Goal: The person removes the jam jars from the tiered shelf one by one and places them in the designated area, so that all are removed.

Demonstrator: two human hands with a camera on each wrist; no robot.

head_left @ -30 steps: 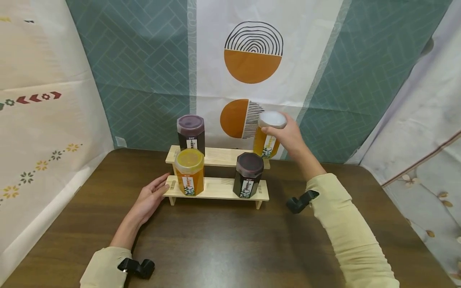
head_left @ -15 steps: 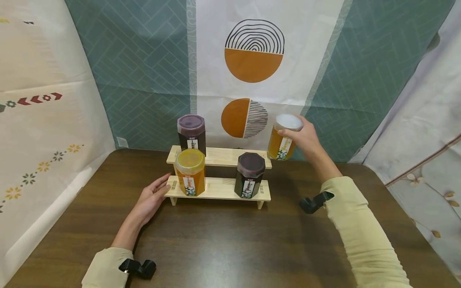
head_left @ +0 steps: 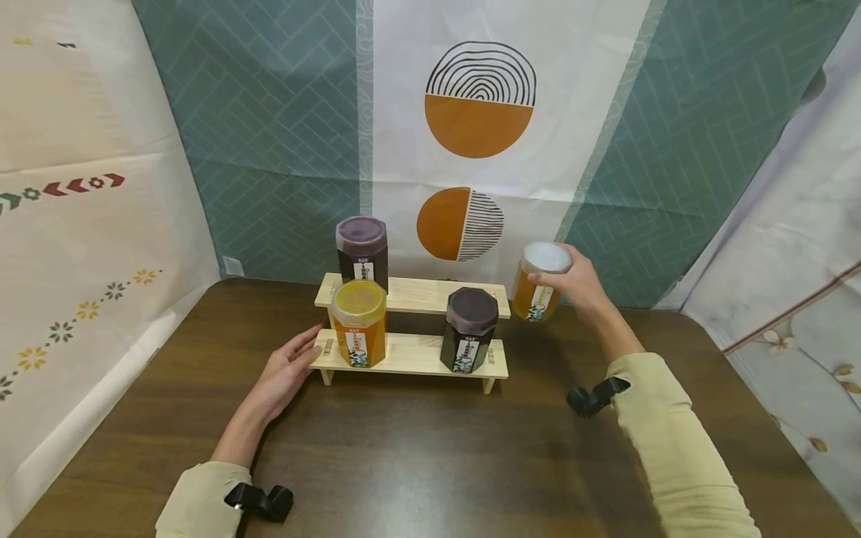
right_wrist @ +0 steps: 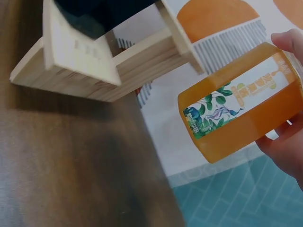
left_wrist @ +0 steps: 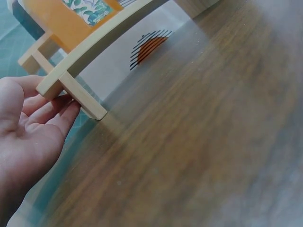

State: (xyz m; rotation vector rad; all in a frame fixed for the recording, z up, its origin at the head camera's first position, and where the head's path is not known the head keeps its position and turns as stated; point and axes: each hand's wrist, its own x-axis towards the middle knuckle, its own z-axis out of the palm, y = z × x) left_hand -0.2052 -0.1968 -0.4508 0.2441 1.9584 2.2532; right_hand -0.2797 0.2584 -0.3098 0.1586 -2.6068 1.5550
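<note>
Gripping one jar (head_left: pixel 536 295) with right hand (head_left: pixel 580 282), one shelf (head_left: pixel 417 353) with left hand (head_left: pixel 284 375), three other jars (head_left: pixel 362 329) shelved

Amber jar (head_left: pixel 531 295), wht lid (head_left: pixel 548 255), held aloft, R of 2-tier wood rack (head_left: pixel 415 350)

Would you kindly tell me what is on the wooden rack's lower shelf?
On the lower shelf stand a yellow-topped orange jar and a dark jar; its surface directly beneath them is covered.
</note>
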